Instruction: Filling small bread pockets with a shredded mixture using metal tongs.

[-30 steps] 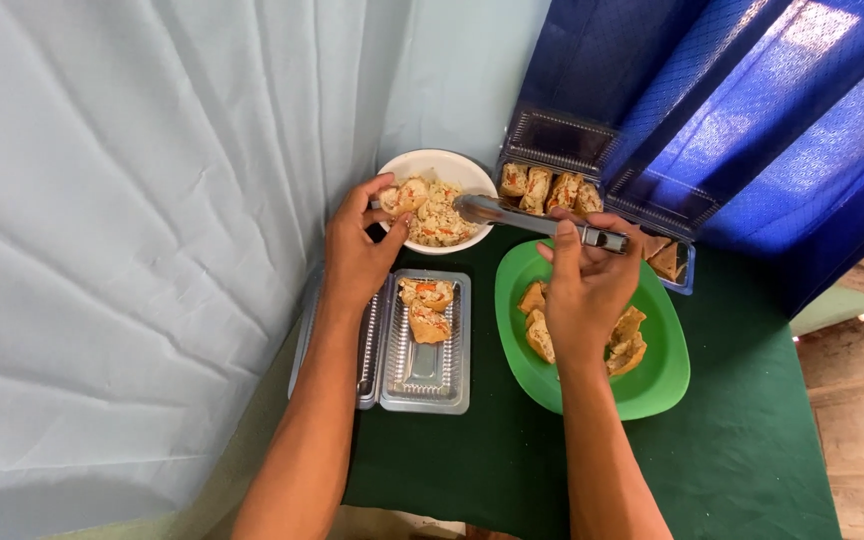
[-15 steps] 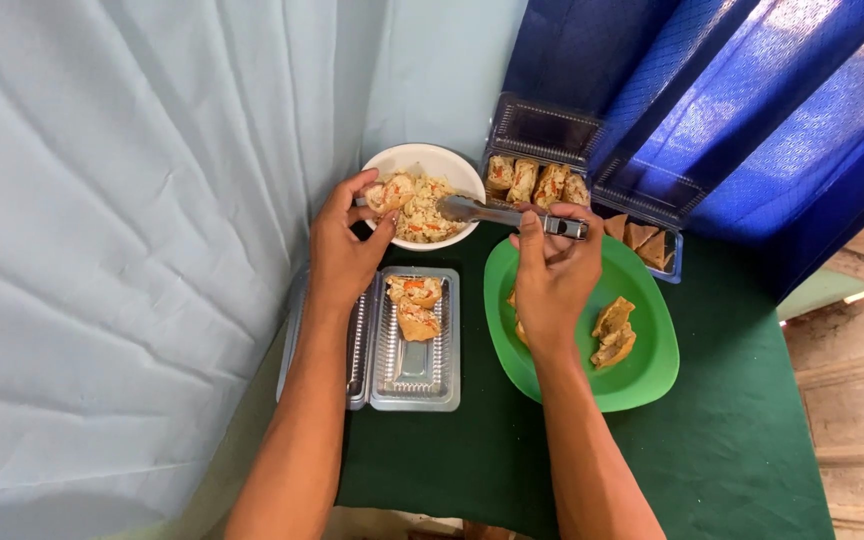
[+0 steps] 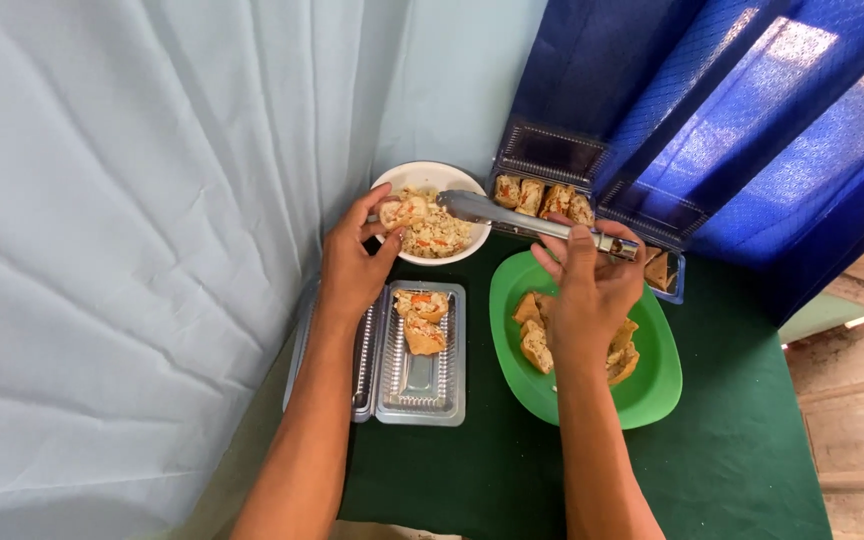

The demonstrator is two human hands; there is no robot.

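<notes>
1. Tofu piece: pinched between the thumb and fingers of the left hand, held over the near-left rim of the white bowl.
2. Tongs: gripped by the right hand, fingers closed round the handle end; the metal tips reach over the bowl, just right of the tofu piece.
3. Bowl: holds a pale chopped filling with orange bits, and stands at the far edge of the green surface.
4. Clear tray: just this side of the bowl, under the left wrist, lid swung open to its left; two filled pieces lie at its far end.
5. Green plate: right of the bowl and nearer, under the right hand, with several brown tofu pieces on it.
6. Clear box: right of the bowl at the far edge, with a row of brown pieces in it and its lid leaning on the blue cloth.
7. Pale curtain: left of the bowl, filling that side.
</notes>
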